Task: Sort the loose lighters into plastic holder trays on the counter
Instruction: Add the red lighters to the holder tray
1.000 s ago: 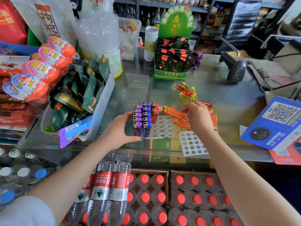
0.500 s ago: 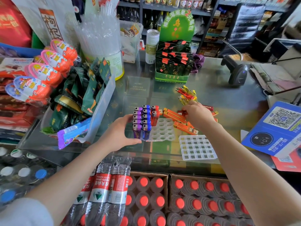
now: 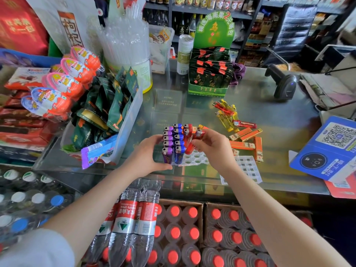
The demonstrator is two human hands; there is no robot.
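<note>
From the head camera, a glass counter [image 3: 269,112] sits in a shop. A white holder tray [image 3: 194,159] rests on it near the front edge. Purple lighters [image 3: 167,143] and blue lighters [image 3: 178,141] stand upright in the tray in two rows. A few red lighters [image 3: 187,132] stand next to them at the back.

The left hand [image 3: 147,157] curls around the left side of the tray. Its thumb lies along the front edge and its fingers touch the purple row.

The right hand [image 3: 215,149] is just over the tray. Its fingers are pinched together on a red lighter [image 3: 190,145], which leans and points down at the open holes.

A second white tray [image 3: 248,166] lies flat to the right, partly under the right arm. Orange lighters [image 3: 244,140] lie loose on the counter just beyond it. Yellow and red lighters [image 3: 227,114] lie in a small heap farther back.

A black scanner [image 3: 285,85] stands at the back right. A blue sign [image 3: 331,149] with a square code sits at the right edge. A green box of packets [image 3: 210,78] stands at the back. Bottles with red caps [image 3: 194,234] fill boxes below the counter.
</note>
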